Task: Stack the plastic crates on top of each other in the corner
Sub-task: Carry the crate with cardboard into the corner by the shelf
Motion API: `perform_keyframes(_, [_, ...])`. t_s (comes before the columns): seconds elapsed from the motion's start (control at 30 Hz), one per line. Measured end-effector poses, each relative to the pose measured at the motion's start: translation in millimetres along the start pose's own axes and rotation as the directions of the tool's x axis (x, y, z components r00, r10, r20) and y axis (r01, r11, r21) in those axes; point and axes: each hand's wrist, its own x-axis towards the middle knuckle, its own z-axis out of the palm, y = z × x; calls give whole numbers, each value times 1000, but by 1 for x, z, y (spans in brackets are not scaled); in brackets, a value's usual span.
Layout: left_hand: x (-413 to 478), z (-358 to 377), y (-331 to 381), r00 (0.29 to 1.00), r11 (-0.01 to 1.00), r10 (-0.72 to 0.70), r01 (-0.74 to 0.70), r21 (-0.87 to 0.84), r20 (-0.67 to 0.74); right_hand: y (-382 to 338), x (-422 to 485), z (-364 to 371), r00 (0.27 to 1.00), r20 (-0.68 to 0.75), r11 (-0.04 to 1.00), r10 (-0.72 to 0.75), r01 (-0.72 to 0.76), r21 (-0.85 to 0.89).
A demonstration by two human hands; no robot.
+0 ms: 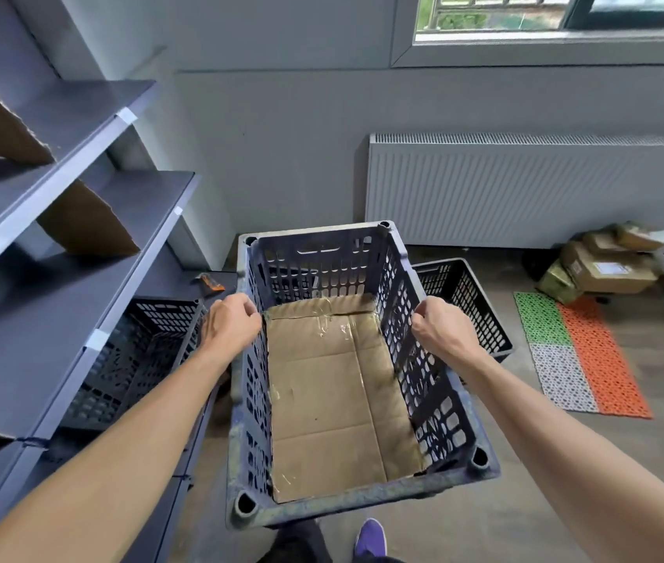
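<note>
A dark blue perforated plastic crate lined with brown cardboard sits in front of me, held at its two long sides. My left hand grips the left rim, fingers curled over the edge. My right hand grips the right rim the same way. Under or behind it, a lighter crate rim shows toward the corner. A black crate stands on the floor to the right, and another dark crate sits under the lowest shelf on the left.
Grey metal shelving with cardboard dividers runs along the left. A white radiator lines the far wall under a window. Cardboard boxes and coloured floor mats lie at the right. My purple shoe is below the crate.
</note>
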Motion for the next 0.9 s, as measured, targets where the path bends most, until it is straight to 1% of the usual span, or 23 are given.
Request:
perform_keyframes(0.13, [36,3,3,1000,1000,8,-8,-8,9,-14,33,1,1000,15,1000,17,-17,-21])
perform_keyframes(0.4, [141,12,5,997,999,-8,10,-34,70,-56,119,6,998,41,996,38,-34,-82])
perform_keyframes(0.73, [249,6,16,995,997,26,-19,-75,94,-90,209,8,999,16,996,47,-45,-76])
perform_keyframes(0.9, [286,5,32,996,997,6,0,-79,84,-95,255,9,1000,20,999,21,-20,-50])
